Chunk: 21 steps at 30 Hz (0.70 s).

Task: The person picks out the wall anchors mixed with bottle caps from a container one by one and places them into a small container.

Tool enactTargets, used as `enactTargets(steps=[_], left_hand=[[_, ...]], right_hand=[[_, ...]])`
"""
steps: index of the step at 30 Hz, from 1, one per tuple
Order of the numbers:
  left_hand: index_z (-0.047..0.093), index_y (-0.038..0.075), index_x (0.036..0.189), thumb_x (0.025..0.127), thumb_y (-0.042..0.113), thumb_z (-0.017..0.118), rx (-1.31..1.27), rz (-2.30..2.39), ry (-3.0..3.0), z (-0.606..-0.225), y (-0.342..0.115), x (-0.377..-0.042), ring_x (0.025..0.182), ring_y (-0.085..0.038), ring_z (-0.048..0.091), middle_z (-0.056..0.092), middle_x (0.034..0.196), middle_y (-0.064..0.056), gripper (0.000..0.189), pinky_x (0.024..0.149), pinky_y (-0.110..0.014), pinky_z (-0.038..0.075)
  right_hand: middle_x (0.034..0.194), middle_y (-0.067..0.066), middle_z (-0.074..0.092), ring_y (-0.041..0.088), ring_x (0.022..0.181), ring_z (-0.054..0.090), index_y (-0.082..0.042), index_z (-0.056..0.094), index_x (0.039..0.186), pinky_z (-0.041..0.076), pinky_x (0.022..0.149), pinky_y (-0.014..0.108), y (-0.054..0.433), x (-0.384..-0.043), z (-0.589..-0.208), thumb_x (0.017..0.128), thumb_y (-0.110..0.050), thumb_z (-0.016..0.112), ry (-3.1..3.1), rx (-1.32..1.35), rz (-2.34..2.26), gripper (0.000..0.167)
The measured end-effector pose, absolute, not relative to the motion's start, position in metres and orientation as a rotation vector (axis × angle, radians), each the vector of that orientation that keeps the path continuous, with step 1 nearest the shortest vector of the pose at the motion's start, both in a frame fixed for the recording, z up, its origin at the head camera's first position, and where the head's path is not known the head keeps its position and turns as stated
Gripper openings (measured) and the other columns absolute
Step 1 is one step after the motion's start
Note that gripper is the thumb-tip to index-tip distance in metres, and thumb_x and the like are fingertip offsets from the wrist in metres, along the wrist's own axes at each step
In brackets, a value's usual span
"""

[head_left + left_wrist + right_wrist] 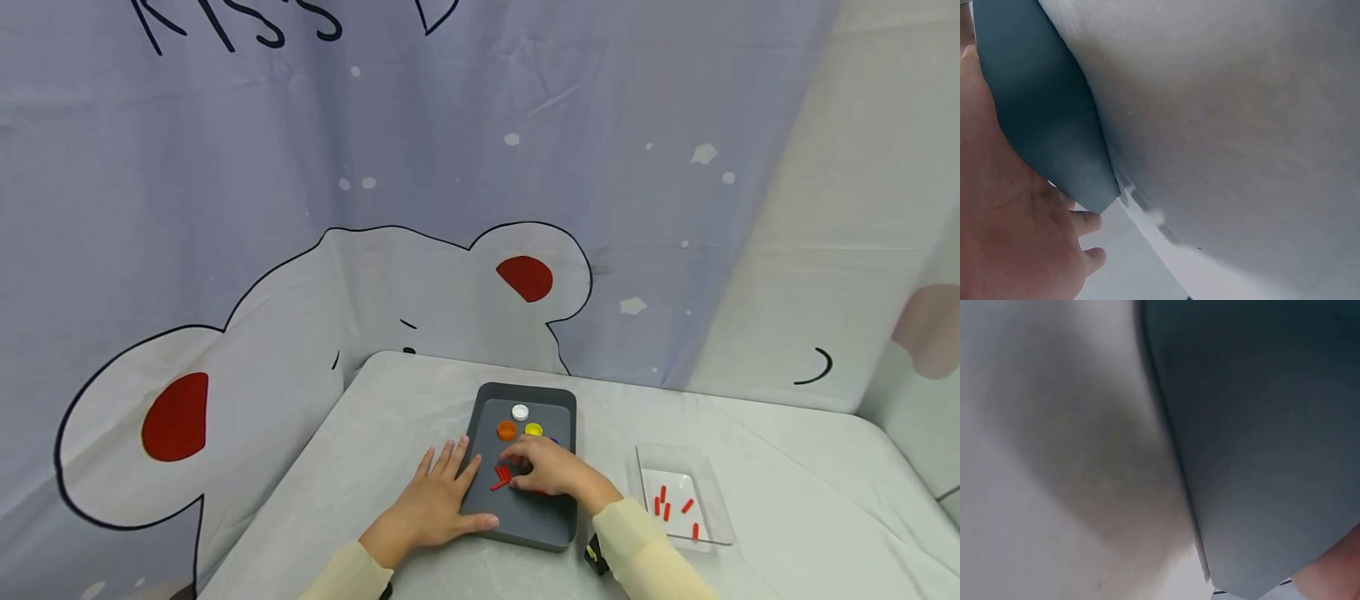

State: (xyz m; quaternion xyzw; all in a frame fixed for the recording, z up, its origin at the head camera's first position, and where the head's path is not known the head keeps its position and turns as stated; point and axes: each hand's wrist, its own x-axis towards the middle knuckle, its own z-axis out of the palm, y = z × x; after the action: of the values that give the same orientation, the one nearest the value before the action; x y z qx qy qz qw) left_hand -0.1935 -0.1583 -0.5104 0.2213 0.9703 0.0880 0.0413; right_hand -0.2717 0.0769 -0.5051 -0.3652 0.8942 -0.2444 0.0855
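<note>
A dark grey tray (pixel 525 521) lies on the white-covered table. My left hand (pixel 435 504) rests along its left edge, fingers spread and straight, thumb reaching over the near corner. In the left wrist view the palm (pixel 1016 219) is beside the tray's wall (pixel 1054 106). Over the tray's middle, my right hand (pixel 553 468) bends its fingers and thumb around several short red sticks (pixel 502 477). Whether it pinches one cannot be told. Another bit of red shows under that hand. The right wrist view has mostly tray wall (pixel 1260 456).
Small round caps sit towards the tray's far end: white (pixel 520 412), orange (pixel 507 431), yellow (pixel 533 429), and a partly hidden purple one (pixel 553 440). Right of the tray stands a clear box (pixel 716 500) with several red sticks (pixel 687 506). A printed cloth (pixel 450 167) hangs behind.
</note>
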Motion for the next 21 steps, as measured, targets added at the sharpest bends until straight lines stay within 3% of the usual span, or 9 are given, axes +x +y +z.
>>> enactTargets(steps=[21], left_hand=[[0.035,0.011,0.159,0.088,0.081,0.046,0.679,0.249,2.986,-0.5089,-0.1588,-0.1912,0.154,-0.041,0.016,0.015,0.168,-0.017,0.101,0.12,-0.063,0.014]], right_hand=[[0.105,-0.003,0.064,0.011,0.088,0.059,-0.011,0.076,0.111,0.053,0.081,0.03,0.0725,-0.272,-0.5077,0.087,-0.015,0.081,2.714,-1.145,-0.64,0.025]])
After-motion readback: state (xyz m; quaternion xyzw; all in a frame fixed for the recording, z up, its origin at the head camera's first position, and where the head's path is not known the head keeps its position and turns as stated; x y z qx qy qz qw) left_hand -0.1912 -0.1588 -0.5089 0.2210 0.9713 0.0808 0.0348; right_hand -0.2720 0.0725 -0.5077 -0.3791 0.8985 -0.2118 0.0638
